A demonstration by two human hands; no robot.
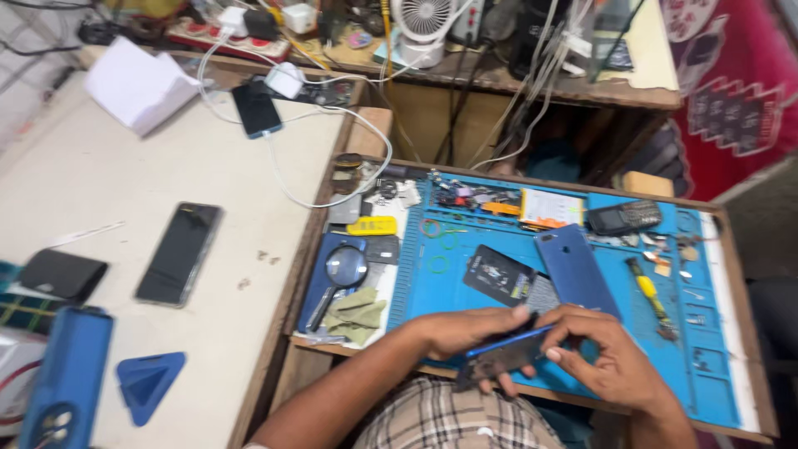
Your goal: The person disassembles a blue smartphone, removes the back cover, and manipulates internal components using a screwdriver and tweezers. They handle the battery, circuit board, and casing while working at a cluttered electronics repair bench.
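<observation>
— fingers, what are they doing?
— both sets are clamped on a blue phone held edge-up at the near rim of the blue work mat. the left hand grips its left end, fingers curled over the top edge; the right hand pinches the right end, thumb and fingertips pressed together on it.
— and the arms?
— the left forearm comes up from the lower middle, angled right; the right wrist enters from the bottom right corner, hand bent inward. a checked shirt shows below them.
— what lies around?
— just beyond the hands, a blue phone back cover and a dark phone part on the mat. a yellow-handled screwdriver to the right, a magnifying glass and an olive cloth to the left.
— the room?
— a pale table on the left carries a black phone; a small white fan and tangled cables stand on the wooden bench behind.
</observation>
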